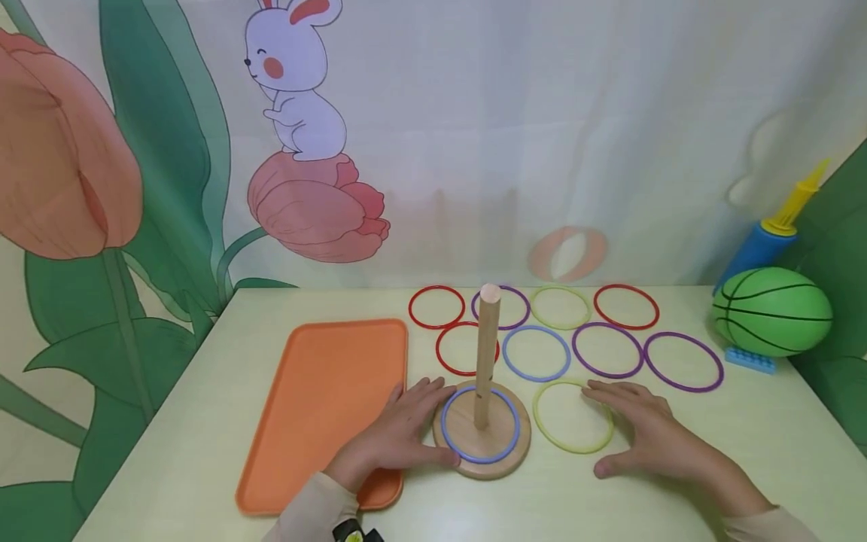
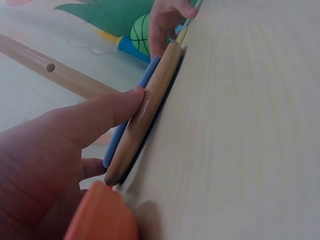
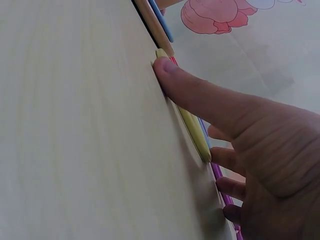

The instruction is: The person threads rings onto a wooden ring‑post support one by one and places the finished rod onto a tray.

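A round wooden base (image 1: pixel 473 468) carries an upright wooden peg (image 1: pixel 486 346), with a blue ring (image 1: pixel 513 438) lying flat around the peg's foot. At the base's left side, my left hand (image 1: pixel 404 433) has its thumb and fingers spread along the rim. In the left wrist view the thumb (image 2: pixel 131 101) touches the edge by the blue ring. A yellow-green ring (image 1: pixel 573 451) lies on the table right of the base. Over its right side is my right hand (image 1: pixel 650 433), fingers extended and thumb apart. In the right wrist view the thumb overlaps the yellow-green ring (image 3: pixel 192 132).
An orange tray (image 1: pixel 339 376) lies left of the base, partly under my left forearm. Behind stand two rows of flat rings, including a red ring (image 1: pixel 410 316) and a purple ring (image 1: pixel 711 354). A green ball (image 1: pixel 772 312), blue block (image 1: pixel 749 361) and blue-yellow pump (image 1: pixel 772 229) are far right.
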Action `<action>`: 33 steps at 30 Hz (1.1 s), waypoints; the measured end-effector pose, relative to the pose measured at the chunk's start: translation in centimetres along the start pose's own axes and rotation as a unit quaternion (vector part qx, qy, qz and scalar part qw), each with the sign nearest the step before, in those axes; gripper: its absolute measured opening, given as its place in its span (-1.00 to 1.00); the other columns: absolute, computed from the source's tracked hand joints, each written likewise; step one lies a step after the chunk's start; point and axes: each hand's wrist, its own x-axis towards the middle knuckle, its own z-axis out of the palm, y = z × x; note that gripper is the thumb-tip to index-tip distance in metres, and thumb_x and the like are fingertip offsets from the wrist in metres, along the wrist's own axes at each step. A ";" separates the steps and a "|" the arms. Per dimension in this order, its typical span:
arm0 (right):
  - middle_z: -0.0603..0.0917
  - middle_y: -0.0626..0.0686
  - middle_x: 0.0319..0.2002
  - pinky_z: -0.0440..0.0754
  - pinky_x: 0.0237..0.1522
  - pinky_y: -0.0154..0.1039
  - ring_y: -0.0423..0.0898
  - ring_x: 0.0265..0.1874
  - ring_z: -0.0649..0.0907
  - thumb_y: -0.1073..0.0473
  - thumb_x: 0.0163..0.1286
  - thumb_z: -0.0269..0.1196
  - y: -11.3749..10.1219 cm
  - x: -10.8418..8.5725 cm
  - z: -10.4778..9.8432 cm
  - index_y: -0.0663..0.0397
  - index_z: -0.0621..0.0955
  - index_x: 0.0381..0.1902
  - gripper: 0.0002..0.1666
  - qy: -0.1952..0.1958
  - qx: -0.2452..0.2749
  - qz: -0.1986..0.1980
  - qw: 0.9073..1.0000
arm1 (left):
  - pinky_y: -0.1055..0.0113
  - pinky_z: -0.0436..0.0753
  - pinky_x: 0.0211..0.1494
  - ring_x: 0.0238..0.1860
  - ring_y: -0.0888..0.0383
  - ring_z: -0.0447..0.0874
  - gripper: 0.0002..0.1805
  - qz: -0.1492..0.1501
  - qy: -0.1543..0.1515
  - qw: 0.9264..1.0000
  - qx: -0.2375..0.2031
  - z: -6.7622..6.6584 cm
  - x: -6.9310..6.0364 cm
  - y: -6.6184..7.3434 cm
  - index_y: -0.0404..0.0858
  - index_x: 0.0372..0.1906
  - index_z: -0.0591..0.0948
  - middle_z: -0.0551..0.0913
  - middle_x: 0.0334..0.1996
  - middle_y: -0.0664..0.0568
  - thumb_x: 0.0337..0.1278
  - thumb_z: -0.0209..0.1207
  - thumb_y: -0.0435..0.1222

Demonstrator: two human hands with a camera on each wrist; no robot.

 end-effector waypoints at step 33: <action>0.53 0.08 0.41 0.24 0.14 0.07 0.16 0.40 0.41 -0.46 -0.21 0.65 -0.9 0.7 0.3 -0.02 0.47 0.52 0.36 0.006 -0.043 -0.001 0.999 | -0.39 -0.20 0.62 0.67 -0.23 -0.01 0.09 -0.002 0.005 1.000 -0.002 -0.2 0.3 0.2 -0.04 0.61 0.35 0.20 0.65 -0.16 -0.01 0.48 0.26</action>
